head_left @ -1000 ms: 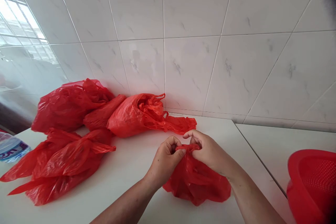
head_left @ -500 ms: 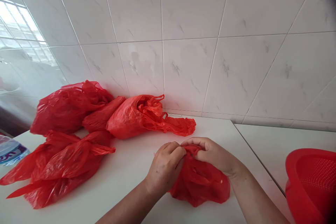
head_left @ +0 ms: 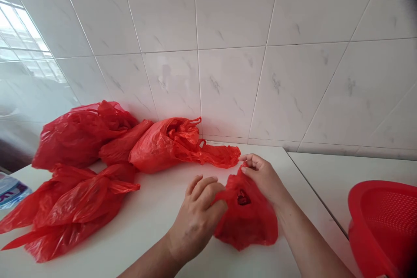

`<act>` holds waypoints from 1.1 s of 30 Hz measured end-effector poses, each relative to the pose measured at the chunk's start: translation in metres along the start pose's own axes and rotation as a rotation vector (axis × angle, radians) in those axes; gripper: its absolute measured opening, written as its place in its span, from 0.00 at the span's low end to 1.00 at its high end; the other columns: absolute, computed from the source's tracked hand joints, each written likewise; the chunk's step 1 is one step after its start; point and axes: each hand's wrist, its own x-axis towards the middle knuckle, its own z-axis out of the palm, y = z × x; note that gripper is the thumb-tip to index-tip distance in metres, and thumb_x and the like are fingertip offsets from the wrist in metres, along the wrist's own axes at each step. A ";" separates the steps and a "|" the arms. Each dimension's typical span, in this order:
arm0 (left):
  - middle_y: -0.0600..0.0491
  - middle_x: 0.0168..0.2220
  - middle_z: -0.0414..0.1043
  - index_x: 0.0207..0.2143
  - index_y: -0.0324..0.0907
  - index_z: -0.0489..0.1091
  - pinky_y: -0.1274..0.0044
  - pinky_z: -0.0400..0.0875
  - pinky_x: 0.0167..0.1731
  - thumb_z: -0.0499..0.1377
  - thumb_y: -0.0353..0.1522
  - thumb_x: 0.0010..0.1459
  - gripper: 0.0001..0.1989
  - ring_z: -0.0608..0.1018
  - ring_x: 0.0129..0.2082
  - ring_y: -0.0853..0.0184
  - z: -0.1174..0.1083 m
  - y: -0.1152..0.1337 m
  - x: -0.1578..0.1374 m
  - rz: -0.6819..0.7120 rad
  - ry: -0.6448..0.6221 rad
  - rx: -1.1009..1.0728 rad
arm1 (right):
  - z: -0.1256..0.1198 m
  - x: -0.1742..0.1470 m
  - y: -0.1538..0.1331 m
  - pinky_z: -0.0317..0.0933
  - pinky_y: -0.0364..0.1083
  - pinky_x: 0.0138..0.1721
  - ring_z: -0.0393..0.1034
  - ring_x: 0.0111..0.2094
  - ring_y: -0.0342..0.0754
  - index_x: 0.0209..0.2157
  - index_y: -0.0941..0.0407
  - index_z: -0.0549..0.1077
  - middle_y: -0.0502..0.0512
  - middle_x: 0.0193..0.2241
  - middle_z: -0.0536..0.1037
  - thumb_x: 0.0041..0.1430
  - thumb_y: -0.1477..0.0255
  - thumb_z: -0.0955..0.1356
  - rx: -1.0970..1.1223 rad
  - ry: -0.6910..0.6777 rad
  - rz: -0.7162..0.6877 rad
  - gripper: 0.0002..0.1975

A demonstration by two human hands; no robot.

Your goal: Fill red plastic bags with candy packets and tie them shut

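A small red plastic bag rests on the white tabletop in front of me, its top drawn upward. Dark contents show through a gap near its middle; I cannot make out what they are. My right hand pinches the bag's upper corner between thumb and fingers. At the bag's left side, my left hand grips its edge between thumb and forefinger, the other fingers loosely curled.
Against the tiled wall lie several filled red bags, with another knotted red bag nearer on the left. Beside it is a clear plastic package or bottle. A red perforated basket stands right, past a seam in the tabletop.
My hands have drawn apart, the right up and the left down to the left. The bag's top is now spread, with a dark gap showing.
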 end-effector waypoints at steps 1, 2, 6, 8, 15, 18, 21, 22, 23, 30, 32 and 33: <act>0.53 0.40 0.73 0.30 0.43 0.69 0.66 0.50 0.59 0.51 0.20 0.59 0.12 0.69 0.51 0.65 -0.007 0.003 -0.004 0.025 -0.031 -0.010 | -0.003 0.004 0.006 0.57 0.44 0.33 0.62 0.27 0.42 0.39 0.53 0.71 0.45 0.26 0.67 0.50 0.70 0.67 -0.129 0.082 -0.032 0.12; 0.55 0.39 0.74 0.31 0.43 0.69 0.67 0.48 0.60 0.50 0.20 0.59 0.13 0.69 0.50 0.67 -0.013 0.006 -0.007 0.043 -0.067 -0.019 | -0.006 0.007 0.011 0.57 0.45 0.33 0.62 0.27 0.43 0.39 0.53 0.71 0.46 0.25 0.67 0.50 0.70 0.65 -0.229 0.133 -0.051 0.12; 0.56 0.31 0.73 0.30 0.41 0.67 0.68 0.57 0.55 0.49 0.17 0.58 0.13 0.73 0.37 0.70 -0.025 0.012 -0.023 0.046 -0.181 -0.087 | -0.004 0.010 0.026 0.56 0.46 0.32 0.61 0.26 0.45 0.37 0.51 0.71 0.46 0.24 0.67 0.50 0.70 0.63 -0.354 0.126 -0.022 0.12; 0.54 0.29 0.72 0.29 0.40 0.65 0.73 0.67 0.43 0.50 0.18 0.58 0.11 0.72 0.32 0.70 -0.023 0.013 -0.030 0.037 -0.172 -0.162 | 0.003 0.008 0.028 0.54 0.46 0.30 0.60 0.25 0.45 0.35 0.50 0.71 0.46 0.24 0.67 0.49 0.71 0.62 -0.358 0.116 -0.006 0.11; 0.52 0.26 0.72 0.29 0.40 0.64 0.79 0.66 0.27 0.51 0.19 0.58 0.09 0.70 0.26 0.70 -0.007 0.024 -0.043 0.037 -0.112 -0.304 | 0.006 0.007 0.031 0.56 0.46 0.32 0.61 0.27 0.45 0.34 0.51 0.70 0.47 0.25 0.67 0.49 0.70 0.64 -0.280 0.115 -0.018 0.07; 0.53 0.26 0.71 0.28 0.41 0.62 0.80 0.65 0.25 0.52 0.19 0.57 0.10 0.69 0.25 0.71 -0.002 0.026 -0.046 -0.026 -0.135 -0.311 | -0.009 0.006 0.024 0.58 0.45 0.32 0.63 0.28 0.44 0.41 0.53 0.69 0.48 0.28 0.68 0.53 0.63 0.67 -0.044 -0.002 -0.022 0.14; 0.52 0.30 0.71 0.29 0.42 0.61 0.81 0.66 0.24 0.53 0.20 0.57 0.09 0.70 0.25 0.71 0.003 0.025 -0.050 -0.107 -0.138 -0.315 | -0.022 0.002 0.017 0.57 0.43 0.31 0.61 0.29 0.42 0.48 0.55 0.67 0.50 0.31 0.68 0.53 0.58 0.70 0.343 -0.229 0.033 0.24; 0.52 0.31 0.71 0.30 0.42 0.61 0.80 0.67 0.25 0.53 0.21 0.57 0.08 0.70 0.26 0.71 0.004 0.024 -0.052 -0.136 -0.142 -0.324 | -0.026 0.001 0.016 0.56 0.42 0.31 0.60 0.29 0.41 0.49 0.55 0.67 0.50 0.32 0.68 0.52 0.58 0.71 0.404 -0.284 0.063 0.26; 0.52 0.32 0.71 0.31 0.42 0.61 0.80 0.68 0.26 0.54 0.23 0.58 0.07 0.71 0.27 0.71 0.006 0.023 -0.054 -0.165 -0.142 -0.336 | -0.028 0.000 0.017 0.56 0.42 0.31 0.59 0.28 0.40 0.50 0.56 0.68 0.50 0.32 0.68 0.51 0.59 0.72 0.404 -0.316 0.099 0.27; 0.54 0.31 0.70 0.34 0.43 0.63 0.80 0.68 0.28 0.56 0.24 0.58 0.06 0.72 0.29 0.70 0.003 0.018 -0.062 -0.249 -0.235 -0.318 | -0.031 0.004 0.038 0.51 0.41 0.27 0.56 0.23 0.38 0.37 0.60 0.75 0.46 0.23 0.66 0.47 0.61 0.74 0.182 -0.299 0.293 0.19; 0.54 0.31 0.70 0.32 0.43 0.63 0.81 0.67 0.30 0.53 0.22 0.59 0.08 0.72 0.30 0.71 0.001 0.017 -0.060 -0.284 -0.200 -0.359 | -0.029 0.006 0.040 0.51 0.41 0.26 0.56 0.23 0.39 0.33 0.60 0.74 0.46 0.22 0.66 0.49 0.58 0.72 0.115 -0.239 0.255 0.18; 0.54 0.32 0.70 0.32 0.43 0.62 0.81 0.67 0.31 0.52 0.21 0.60 0.09 0.72 0.31 0.71 0.000 0.017 -0.059 -0.317 -0.163 -0.403 | -0.026 0.006 0.039 0.51 0.41 0.26 0.57 0.23 0.39 0.31 0.59 0.73 0.47 0.21 0.66 0.50 0.57 0.71 0.079 -0.220 0.236 0.18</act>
